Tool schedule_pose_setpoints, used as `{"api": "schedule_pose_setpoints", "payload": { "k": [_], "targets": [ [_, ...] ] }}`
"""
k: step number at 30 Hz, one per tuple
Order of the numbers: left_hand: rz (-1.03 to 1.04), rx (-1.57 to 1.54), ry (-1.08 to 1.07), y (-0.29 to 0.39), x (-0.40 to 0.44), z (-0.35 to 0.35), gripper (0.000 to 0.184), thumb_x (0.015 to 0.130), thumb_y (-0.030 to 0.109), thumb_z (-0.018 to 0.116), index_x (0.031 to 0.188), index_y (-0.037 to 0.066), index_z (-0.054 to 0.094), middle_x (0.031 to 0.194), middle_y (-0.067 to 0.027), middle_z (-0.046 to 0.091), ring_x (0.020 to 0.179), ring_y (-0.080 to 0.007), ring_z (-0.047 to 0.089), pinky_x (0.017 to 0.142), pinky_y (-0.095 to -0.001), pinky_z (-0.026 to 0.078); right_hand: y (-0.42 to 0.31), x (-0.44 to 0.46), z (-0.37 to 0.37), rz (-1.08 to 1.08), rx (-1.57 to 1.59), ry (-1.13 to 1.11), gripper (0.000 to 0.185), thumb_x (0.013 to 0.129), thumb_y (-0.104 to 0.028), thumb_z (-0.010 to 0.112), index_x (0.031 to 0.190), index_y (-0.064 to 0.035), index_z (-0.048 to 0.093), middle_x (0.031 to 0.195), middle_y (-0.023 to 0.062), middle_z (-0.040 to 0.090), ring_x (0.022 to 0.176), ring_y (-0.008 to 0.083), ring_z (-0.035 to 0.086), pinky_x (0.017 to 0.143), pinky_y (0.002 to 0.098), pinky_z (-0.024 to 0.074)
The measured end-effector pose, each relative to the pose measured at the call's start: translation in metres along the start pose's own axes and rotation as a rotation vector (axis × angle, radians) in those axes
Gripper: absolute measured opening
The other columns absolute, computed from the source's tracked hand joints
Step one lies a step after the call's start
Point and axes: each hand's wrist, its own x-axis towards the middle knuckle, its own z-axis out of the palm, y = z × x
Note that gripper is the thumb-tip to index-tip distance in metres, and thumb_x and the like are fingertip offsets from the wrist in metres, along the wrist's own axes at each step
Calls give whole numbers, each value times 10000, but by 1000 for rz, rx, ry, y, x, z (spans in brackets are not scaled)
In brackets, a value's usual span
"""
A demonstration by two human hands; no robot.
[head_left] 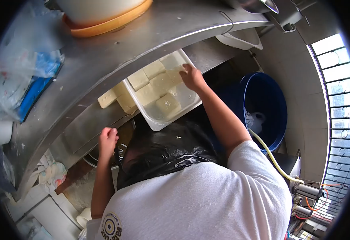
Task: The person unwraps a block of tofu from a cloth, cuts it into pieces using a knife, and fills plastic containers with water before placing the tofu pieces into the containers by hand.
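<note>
A white plastic tray [156,124] holds several pale, block-shaped pieces [168,104] in what looks like clear liquid. My right hand [192,78] is closed on the tray's right rim, fingertips over the inner side. Left of the tray, more pale blocks [108,98] lie on the metal surface beneath the raised shelf. My left hand [108,140] is held apart from the tray, below these blocks, with its fingers curled together; whether anything is inside them is hidden. A black plastic apron [163,148] covers my front.
The raised metal shelf [91,60] curves across the upper left, bearing an orange-rimmed container [109,27] and plastic bags [13,76]. A blue barrel [277,108] stands at the right beside a pale hose [271,157]. A metal pot [90,161] sits low on the left.
</note>
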Motion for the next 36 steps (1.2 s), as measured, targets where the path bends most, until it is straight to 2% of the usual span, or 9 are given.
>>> {"api": "schedule_pose_setpoints", "payload": {
  "k": [3,7,10,12,18,20,22,30,36],
  "targets": [
    [-381,-338,98,-27,-11,-21,342,1052,448,644,1053,107,614,905,-40,692,724,-164,668,644,-312,549,20,31,-28,137,364,172,374,985,-194,727,1296,-2,645,1032,156,766,798,183,753,665,323,581],
    [-587,-768,67,-73,-12,-38,428,1030,570,615,1023,143,585,1003,-103,706,985,-293,691,819,-522,575,62,115,-102,447,821,620,623,904,-360,843,1257,49,533,813,90,591,566,195,573,488,327,504],
    [-625,-726,115,-65,-10,-34,433,1022,567,632,1056,136,595,1007,-100,710,996,-289,696,844,-525,576,98,159,-138,714,1362,589,772,895,-525,821,1425,-67,497,1513,200,413,1037,466,635,765,548,595],
    [-618,-693,124,-59,-11,-29,420,1023,542,642,1076,128,600,1015,-99,713,983,-282,699,837,-511,581,113,178,-136,606,1533,533,680,957,-370,774,1429,-5,450,1474,201,471,982,479,649,717,562,595],
    [-464,-404,9,-63,-12,-31,333,1025,422,679,1071,97,624,955,-72,704,850,-231,691,790,-436,589,139,152,-102,660,1260,710,325,928,-103,594,1222,35,584,1066,182,671,724,277,664,553,402,594],
    [-374,-347,-39,-51,-17,-28,290,1034,361,677,1070,76,645,948,-90,721,857,-213,708,759,-398,595,122,91,-83,362,1106,681,315,948,-136,574,1197,57,582,1001,154,669,675,241,649,496,371,560],
    [-297,-59,126,-10,-24,-15,320,1046,356,666,1019,36,664,874,-65,699,818,-162,672,767,-346,558,99,36,-68,407,934,712,215,930,-163,566,1025,25,606,827,114,627,525,194,572,481,361,557],
    [143,-2,439,37,63,-20,409,1066,430,631,1050,22,648,910,-9,631,854,-118,568,761,-310,484,84,-44,-43,463,823,508,361,911,-109,621,1235,28,540,1011,119,657,749,215,664,590,371,591],
    [62,192,563,56,143,0,613,1044,505,613,1406,12,569,1394,-196,622,1303,-287,589,1082,-403,451,90,-56,-59,611,752,372,432,939,-125,639,1304,27,465,1035,176,667,723,262,714,534,386,628]
  ]
}}
